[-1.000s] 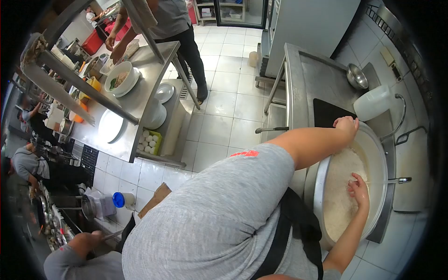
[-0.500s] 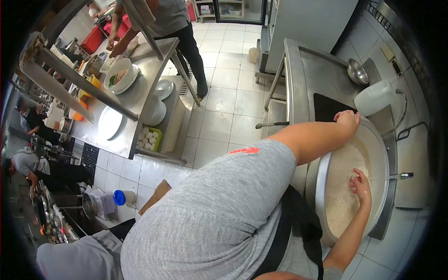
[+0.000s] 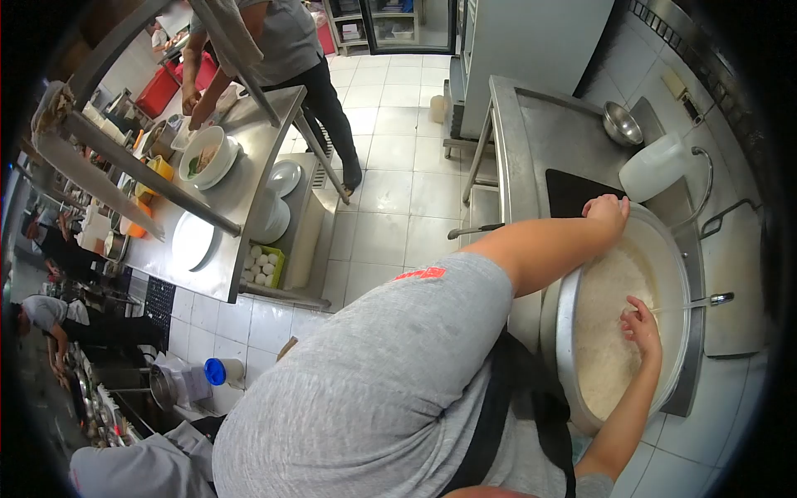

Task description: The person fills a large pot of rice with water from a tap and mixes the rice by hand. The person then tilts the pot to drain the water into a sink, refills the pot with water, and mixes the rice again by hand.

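A big round metal pot (image 3: 566, 353) holds pale, cloudy contents (image 3: 610, 332) that look like rice in water. My left hand (image 3: 610, 214) grips the pot's rim at the far end, its fingers curled over the edge. Inside the pot, my right hand (image 3: 641, 328) is held just over the cloudy surface, fingers bent and apart, with nothing visible in it. From a faucet (image 3: 721, 299) on the wall side, a thin stream of water runs toward my right hand.
A white plastic jug (image 3: 660, 172) and a steel bowl (image 3: 623, 124) stand beyond the pot on the steel counter (image 3: 540, 124). Behind me are a prep table (image 3: 228, 270) with dishes and a co-worker (image 3: 290, 50). Another person's grey sleeve (image 3: 141, 465) is close at the bottom left.
My view has tilted slightly, shifting the room in frame. Both my hands keep nearly the same places, left on the rim and right over the cloudy contents. Water keeps running.
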Motion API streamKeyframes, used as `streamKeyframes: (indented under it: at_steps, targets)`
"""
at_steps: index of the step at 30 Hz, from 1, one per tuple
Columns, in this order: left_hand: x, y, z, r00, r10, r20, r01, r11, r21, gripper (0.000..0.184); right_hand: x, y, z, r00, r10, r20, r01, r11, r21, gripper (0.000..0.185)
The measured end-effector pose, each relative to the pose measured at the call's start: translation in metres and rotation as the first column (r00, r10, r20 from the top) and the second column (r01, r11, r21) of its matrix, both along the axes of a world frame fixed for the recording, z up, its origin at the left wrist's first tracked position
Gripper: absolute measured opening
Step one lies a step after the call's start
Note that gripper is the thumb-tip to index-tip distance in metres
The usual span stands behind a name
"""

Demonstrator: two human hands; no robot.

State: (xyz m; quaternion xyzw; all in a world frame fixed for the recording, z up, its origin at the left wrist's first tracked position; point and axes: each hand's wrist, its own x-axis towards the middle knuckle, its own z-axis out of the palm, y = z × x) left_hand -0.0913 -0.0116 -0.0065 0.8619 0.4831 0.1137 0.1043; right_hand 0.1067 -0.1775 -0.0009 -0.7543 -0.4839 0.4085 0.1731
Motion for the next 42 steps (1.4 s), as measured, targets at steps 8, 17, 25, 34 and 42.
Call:
streamKeyframes:
  at_steps: [8, 17, 25, 34, 42]
  targets:
    - [0.000, -0.003, 0.002, 0.998, 0.025, -0.054, -0.025, 1.000, 0.005, 0.092, -0.001, -0.001, -0.001, 1.000, 0.015, 0.005, -0.015, 1.000, -0.012, 0.043]
    - [-0.014, -0.015, 0.017, 0.995, -0.007, -0.103, 0.008, 1.000, 0.006, 0.084, -0.002, -0.002, 0.004, 1.000, -0.007, 0.002, 0.007, 1.000, 0.004, 0.045]
    - [-0.007, -0.008, 0.009, 0.997, 0.002, -0.080, -0.004, 1.000, -0.016, 0.081, -0.001, -0.004, 0.006, 1.000, -0.026, -0.003, 0.026, 1.000, -0.001, 0.046]
    - [-0.008, -0.010, 0.013, 0.998, 0.013, -0.053, -0.015, 0.999, -0.040, 0.079, 0.005, -0.004, 0.002, 1.000, -0.017, -0.019, 0.017, 1.000, -0.010, 0.045]
    - [-0.008, -0.008, 0.011, 0.998, 0.013, -0.067, -0.015, 0.999, -0.035, 0.081, 0.004, -0.003, 0.004, 1.000, -0.026, -0.005, 0.026, 1.000, -0.015, 0.045]
